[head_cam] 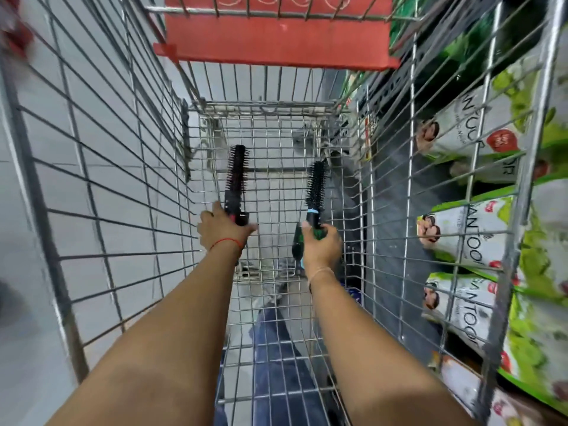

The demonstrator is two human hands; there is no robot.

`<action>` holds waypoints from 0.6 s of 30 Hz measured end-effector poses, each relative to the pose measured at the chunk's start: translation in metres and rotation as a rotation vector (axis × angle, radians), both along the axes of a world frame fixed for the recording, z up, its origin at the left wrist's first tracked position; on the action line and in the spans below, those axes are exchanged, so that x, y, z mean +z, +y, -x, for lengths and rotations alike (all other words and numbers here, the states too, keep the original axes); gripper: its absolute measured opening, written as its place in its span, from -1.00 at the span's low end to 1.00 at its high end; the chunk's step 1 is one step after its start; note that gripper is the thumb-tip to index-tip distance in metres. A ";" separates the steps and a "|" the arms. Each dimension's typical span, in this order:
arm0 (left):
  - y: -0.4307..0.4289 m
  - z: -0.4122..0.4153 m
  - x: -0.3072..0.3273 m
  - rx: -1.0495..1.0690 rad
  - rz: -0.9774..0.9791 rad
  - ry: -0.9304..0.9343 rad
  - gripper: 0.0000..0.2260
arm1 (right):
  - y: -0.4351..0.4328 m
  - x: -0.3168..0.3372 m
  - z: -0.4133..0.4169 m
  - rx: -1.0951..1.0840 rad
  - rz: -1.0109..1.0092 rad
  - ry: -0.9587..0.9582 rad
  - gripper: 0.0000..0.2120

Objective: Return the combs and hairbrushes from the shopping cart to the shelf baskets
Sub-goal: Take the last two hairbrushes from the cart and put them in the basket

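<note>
Both arms reach down into a wire shopping cart (270,139). My left hand (222,229) grips the handle of a round black hairbrush with reddish bristle core (237,173), bristles pointing away from me. My right hand (321,247) holds a round black hairbrush with a blue band and green handle (316,189), also pointing away. A second dark brush handle with a blue tip (297,250) shows just left of my right hand; I cannot tell whether the hand holds it too. No shelf baskets are in view.
The cart's red plastic child-seat flap (276,32) hangs at the far end. Shelves with green and white product packs (470,238) run along the right, outside the wire side. Grey tiled floor (101,149) lies to the left. A leg in blue jeans (276,348) shows through the cart bottom.
</note>
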State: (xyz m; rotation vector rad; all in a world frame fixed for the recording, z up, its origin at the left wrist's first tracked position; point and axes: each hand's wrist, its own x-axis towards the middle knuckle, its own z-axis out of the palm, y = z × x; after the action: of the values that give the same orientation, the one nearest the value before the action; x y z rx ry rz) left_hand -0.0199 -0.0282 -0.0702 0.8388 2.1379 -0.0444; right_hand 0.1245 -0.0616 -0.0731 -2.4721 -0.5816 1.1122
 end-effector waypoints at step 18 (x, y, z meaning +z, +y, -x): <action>0.004 -0.024 -0.002 -0.044 -0.078 0.016 -0.45 | 0.005 -0.006 -0.014 -0.075 0.018 0.225 -0.60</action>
State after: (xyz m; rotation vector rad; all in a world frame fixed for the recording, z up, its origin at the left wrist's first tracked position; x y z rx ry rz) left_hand 0.0037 -0.0237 -0.0722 0.9335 2.1476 0.0098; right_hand 0.1388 -0.0567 -0.0789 -2.3207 -0.4102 1.3466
